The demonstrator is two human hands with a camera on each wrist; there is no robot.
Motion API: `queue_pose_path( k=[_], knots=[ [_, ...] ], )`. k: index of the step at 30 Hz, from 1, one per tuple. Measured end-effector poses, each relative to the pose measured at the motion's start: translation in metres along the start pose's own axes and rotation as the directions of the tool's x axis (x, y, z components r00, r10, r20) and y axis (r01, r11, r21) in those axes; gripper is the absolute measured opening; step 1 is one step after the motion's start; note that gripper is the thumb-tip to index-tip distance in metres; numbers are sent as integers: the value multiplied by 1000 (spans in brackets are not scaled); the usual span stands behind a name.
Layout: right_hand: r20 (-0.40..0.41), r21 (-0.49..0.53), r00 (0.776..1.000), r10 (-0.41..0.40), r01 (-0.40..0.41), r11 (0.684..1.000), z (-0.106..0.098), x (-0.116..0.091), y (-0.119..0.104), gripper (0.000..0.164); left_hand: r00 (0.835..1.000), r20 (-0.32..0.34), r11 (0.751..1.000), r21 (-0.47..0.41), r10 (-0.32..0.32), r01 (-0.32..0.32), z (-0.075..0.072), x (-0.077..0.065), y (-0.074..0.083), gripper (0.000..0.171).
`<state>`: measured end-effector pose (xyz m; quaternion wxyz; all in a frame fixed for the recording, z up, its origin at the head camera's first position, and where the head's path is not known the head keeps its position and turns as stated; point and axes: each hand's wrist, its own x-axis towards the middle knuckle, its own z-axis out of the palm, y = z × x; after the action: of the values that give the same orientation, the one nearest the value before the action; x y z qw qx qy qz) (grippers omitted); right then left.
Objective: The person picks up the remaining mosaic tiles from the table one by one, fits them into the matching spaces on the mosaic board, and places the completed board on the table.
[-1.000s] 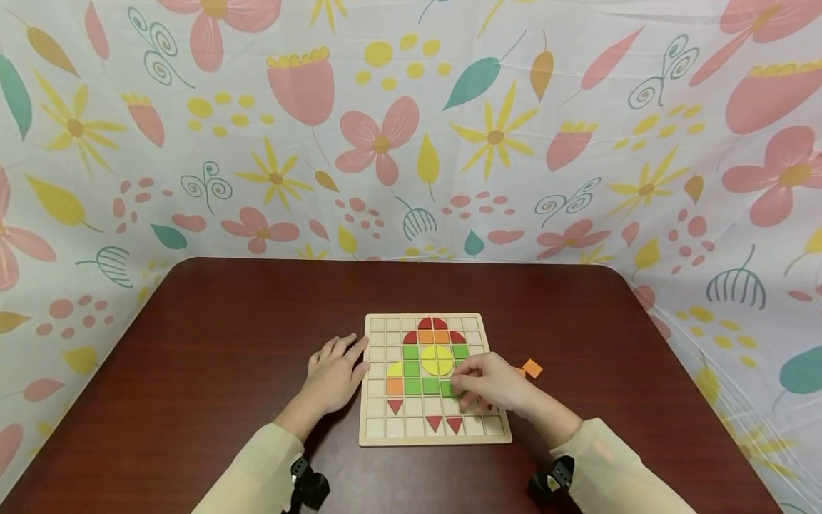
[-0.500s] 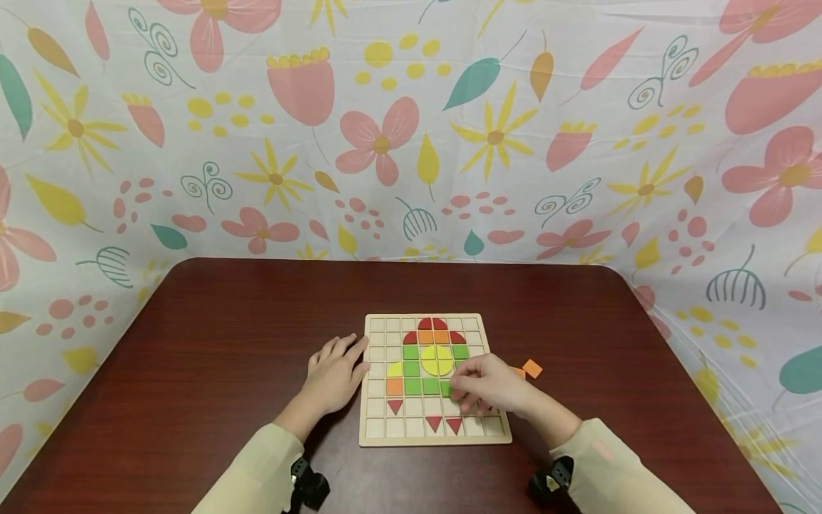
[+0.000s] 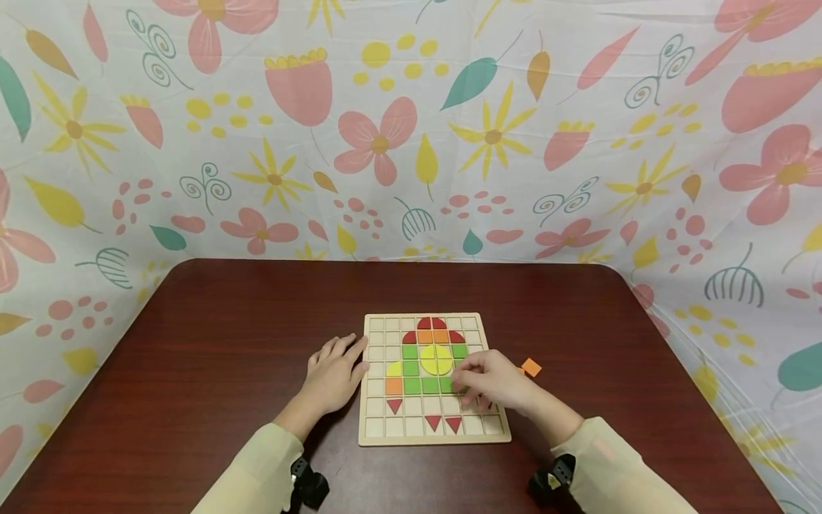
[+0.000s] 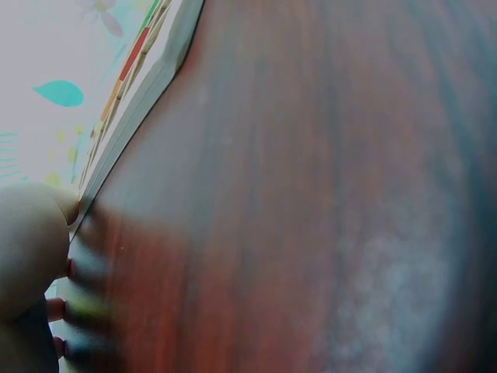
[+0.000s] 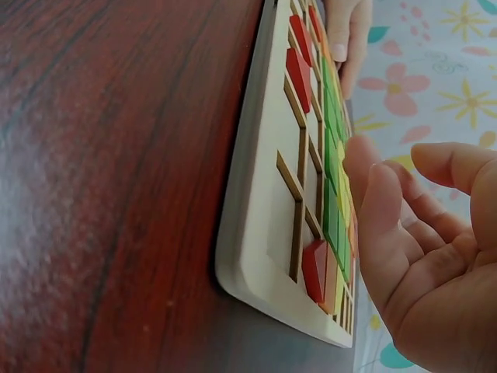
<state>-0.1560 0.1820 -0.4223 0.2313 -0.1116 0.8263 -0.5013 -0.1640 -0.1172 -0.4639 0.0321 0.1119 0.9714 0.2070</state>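
A pale wooden grid board (image 3: 375,428) lies on the table, with coloured flat tiles in its cells. The left hand (image 3: 334,375) rests at the board's left edge with fingers extended; its thumb side also shows in the left wrist view. Over the right part of the board is the right hand (image 3: 491,382), fingers loosely bent and fingertips near a green square tile (image 3: 446,385). In the right wrist view, no piece is seen between this hand's (image 5: 427,241) thumb and fingers. It hides some right-hand cells. Near it are yellow quarter-circle tiles (image 3: 437,360) and red triangles (image 3: 453,424).
Loose orange square tiles (image 3: 531,368) lie on the dark wooden table (image 3: 257,300), right of the board and partly behind the right hand. A flower-print cloth (image 3: 411,143) hangs behind the table. Each wrist wears a black camera (image 3: 311,489).
The right hand shifts very slightly over the same cells, and the green tile by its fingertips shows a little more. The left hand stays in place.
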Motion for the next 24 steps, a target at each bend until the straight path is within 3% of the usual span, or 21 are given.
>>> queue_pose_path(
  k=[7,16,24],
  knots=[
    [-80,12,997,-19,20,1000,-8,-1,3,29,1000,4,1000,-1,-1,1,1,0,0,50],
    [-115,12,992,-57,59,998,-18,-7,6,31,1000,0,1000,-6,-1,1,1,0,-1,50],
    [-176,-81,982,-75,62,995,-29,-10,15,30,1000,5,1000,-11,-6,7,1,-1,-1,50]
  ],
)
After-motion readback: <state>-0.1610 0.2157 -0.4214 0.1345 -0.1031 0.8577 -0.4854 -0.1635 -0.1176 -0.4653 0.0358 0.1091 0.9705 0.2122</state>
